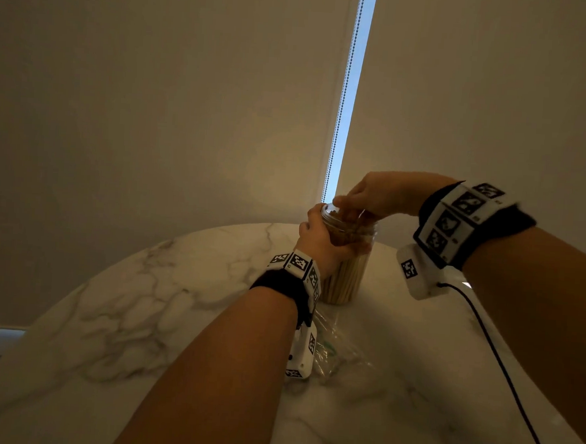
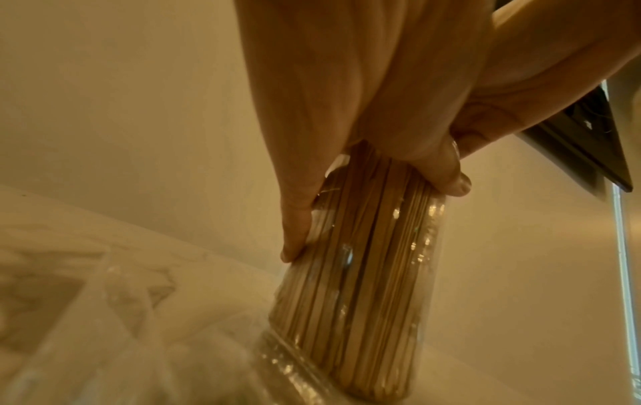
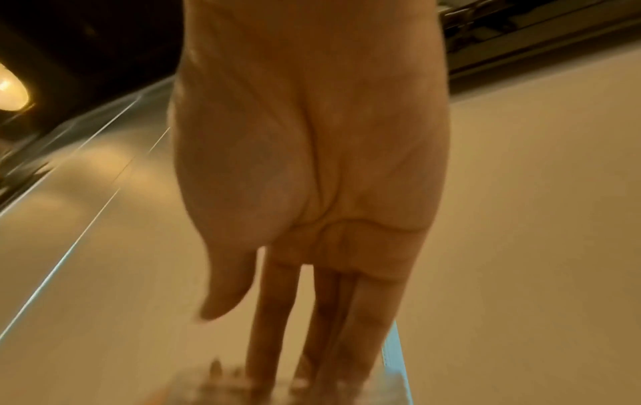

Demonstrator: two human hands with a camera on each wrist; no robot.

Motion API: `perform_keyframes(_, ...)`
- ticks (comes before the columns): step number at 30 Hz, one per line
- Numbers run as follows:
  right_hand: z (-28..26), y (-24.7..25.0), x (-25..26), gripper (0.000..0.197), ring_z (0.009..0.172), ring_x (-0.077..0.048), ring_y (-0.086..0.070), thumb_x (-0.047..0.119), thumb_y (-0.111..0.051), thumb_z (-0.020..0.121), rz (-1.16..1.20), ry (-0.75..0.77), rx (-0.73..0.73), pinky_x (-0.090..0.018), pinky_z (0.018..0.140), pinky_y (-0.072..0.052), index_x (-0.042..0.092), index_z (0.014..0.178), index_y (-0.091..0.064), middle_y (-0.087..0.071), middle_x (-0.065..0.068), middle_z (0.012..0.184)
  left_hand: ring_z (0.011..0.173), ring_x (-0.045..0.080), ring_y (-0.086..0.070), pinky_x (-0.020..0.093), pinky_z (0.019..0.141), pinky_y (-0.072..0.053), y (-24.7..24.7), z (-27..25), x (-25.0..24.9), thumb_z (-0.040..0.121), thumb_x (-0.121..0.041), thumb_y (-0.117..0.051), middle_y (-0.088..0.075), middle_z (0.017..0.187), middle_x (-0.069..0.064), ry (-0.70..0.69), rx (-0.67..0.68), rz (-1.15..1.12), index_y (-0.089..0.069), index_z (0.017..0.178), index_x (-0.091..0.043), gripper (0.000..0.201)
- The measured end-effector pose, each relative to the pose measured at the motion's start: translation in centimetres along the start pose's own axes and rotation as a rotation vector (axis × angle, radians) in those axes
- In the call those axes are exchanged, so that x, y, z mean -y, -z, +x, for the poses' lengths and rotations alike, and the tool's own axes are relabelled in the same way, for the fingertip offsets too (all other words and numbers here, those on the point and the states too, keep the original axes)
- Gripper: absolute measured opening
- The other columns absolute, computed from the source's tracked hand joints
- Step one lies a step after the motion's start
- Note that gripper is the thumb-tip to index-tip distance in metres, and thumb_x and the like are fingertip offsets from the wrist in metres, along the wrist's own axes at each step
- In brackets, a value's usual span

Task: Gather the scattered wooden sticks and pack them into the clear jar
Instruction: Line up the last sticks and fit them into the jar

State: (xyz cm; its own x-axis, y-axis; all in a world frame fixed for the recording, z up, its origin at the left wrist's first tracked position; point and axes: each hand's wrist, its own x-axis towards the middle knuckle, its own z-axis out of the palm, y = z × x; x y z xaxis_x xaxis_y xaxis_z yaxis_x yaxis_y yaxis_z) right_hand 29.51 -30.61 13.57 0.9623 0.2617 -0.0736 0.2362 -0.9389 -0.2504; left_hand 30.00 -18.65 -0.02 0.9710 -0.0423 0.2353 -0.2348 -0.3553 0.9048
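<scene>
A clear jar stands upright on the marble table, packed with upright wooden sticks. My left hand grips the jar's upper part, thumb on one side and fingers round the other. My right hand is above the jar's mouth with its straight fingers reaching down into the opening onto the stick tops. The fingertips are hidden inside the jar. I see no loose sticks on the table.
A crumpled clear plastic bag lies on the table just in front of the jar, under my left wrist. A black cable trails from the right wrist device across the table. Blinds and a bead chain hang behind.
</scene>
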Motion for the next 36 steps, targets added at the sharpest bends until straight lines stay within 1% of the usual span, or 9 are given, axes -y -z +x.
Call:
perform_keyframes(4,-0.9,0.4,-0.5,0.029,0.111,-0.016,-0.059,0.035,-0.070,0.089,-0.012,0.027,0.120,-0.032,0.094,-0.041,0.024,0.115,-0.073,-0.068,0.004,0.113,0.130,0.027,-0.044,0.034,0.098,-0.044,0.0,0.0,0.1,0.070,-0.041,-0.088,-0.036,0.145,0.007,0.006,0.006,-0.029,-0.014,0.154,-0.028,0.113)
perform_keyframes(9,-0.7,0.2,-0.3,0.034,0.107,-0.015,-0.061,0.044,-0.056,0.097,-0.072,-0.031,0.054,-0.036,0.101,-0.042,0.021,0.117,-0.071,-0.069,0.004,0.113,0.128,0.027,-0.046,0.036,0.099,-0.045,-0.1,0.0,0.2,0.067,-0.045,-0.088,-0.038,0.143,0.007,-0.008,0.007,-0.021,-0.014,0.153,-0.028,0.114)
perform_keyframes(15,0.9,-2.0,0.0,0.015,0.084,-0.016,-0.058,0.008,-0.061,0.089,-0.443,0.079,-0.273,-0.023,0.066,-0.044,0.015,0.098,-0.070,-0.065,0.000,0.091,0.128,0.028,-0.048,0.042,0.104,-0.047,-0.2,0.0,0.3,0.064,-0.051,-0.088,-0.041,0.143,0.009,-0.020,-0.004,-0.014,-0.016,0.153,-0.026,0.118)
perform_keyframes(19,2.0,-2.5,0.9,0.017,0.080,-0.021,-0.060,0.013,-0.056,0.093,-0.588,0.022,-0.247,-0.030,0.073,-0.049,0.005,0.097,-0.071,-0.062,-0.004,0.082,0.124,0.028,-0.051,0.046,0.103,-0.048,-0.2,0.1,0.3,0.062,-0.050,-0.089,-0.044,0.140,0.008,-0.017,-0.018,-0.008,-0.019,0.151,-0.027,0.116)
perform_keyframes(22,2.0,-0.5,1.5,0.027,0.079,-0.020,-0.060,0.031,-0.056,0.098,-0.441,-0.065,-0.064,-0.028,0.077,-0.046,0.008,0.092,-0.067,-0.063,-0.001,0.084,0.124,0.027,-0.051,0.043,0.102,-0.048,-0.1,0.1,0.3,0.064,-0.048,-0.089,-0.043,0.139,0.007,-0.017,-0.008,-0.010,-0.018,0.151,-0.027,0.114)
perform_keyframes(25,1.8,0.6,0.9,0.021,0.091,-0.021,-0.073,0.029,-0.058,0.099,0.059,-0.092,0.069,-0.034,0.088,-0.058,0.014,0.107,-0.070,-0.074,-0.005,0.097,0.127,0.028,-0.049,0.044,0.104,-0.048,-0.1,0.2,0.3,0.062,-0.049,-0.089,-0.043,0.141,0.007,-0.004,0.001,-0.018,-0.016,0.152,-0.027,0.117)
perform_keyframes(29,2.0,-0.9,-0.1,0.017,0.095,-0.016,-0.067,0.028,-0.074,0.083,0.064,0.069,-0.066,-0.036,0.087,-0.057,0.038,0.097,-0.072,-0.071,0.004,0.102,0.132,0.031,-0.045,0.048,0.106,-0.046,-0.1,0.2,0.0,0.066,-0.047,-0.088,-0.039,0.145,0.008,0.028,0.003,0.003,-0.012,0.154,-0.027,0.117)
perform_keyframes(32,2.2,-1.7,-0.3,0.013,0.088,-0.013,-0.063,0.021,-0.071,0.084,-0.007,0.116,-0.181,-0.024,0.069,-0.049,0.026,0.096,-0.072,-0.069,0.006,0.098,0.131,0.029,-0.046,0.039,0.100,-0.046,-0.2,0.2,0.2,0.068,-0.045,-0.088,-0.038,0.145,0.008,0.006,-0.008,-0.003,-0.014,0.153,-0.026,0.114)
perform_keyframes(36,2.3,-1.8,-1.3,0.009,0.061,-0.005,-0.069,0.008,-0.068,0.087,0.272,0.067,-0.623,-0.020,0.057,-0.052,0.016,0.089,-0.067,-0.072,0.001,0.076,0.130,0.026,-0.047,0.032,0.098,-0.045,-0.3,0.3,0.7,0.063,-0.052,-0.088,-0.042,0.144,0.007,-0.021,-0.004,-0.017,-0.016,0.153,-0.025,0.118)
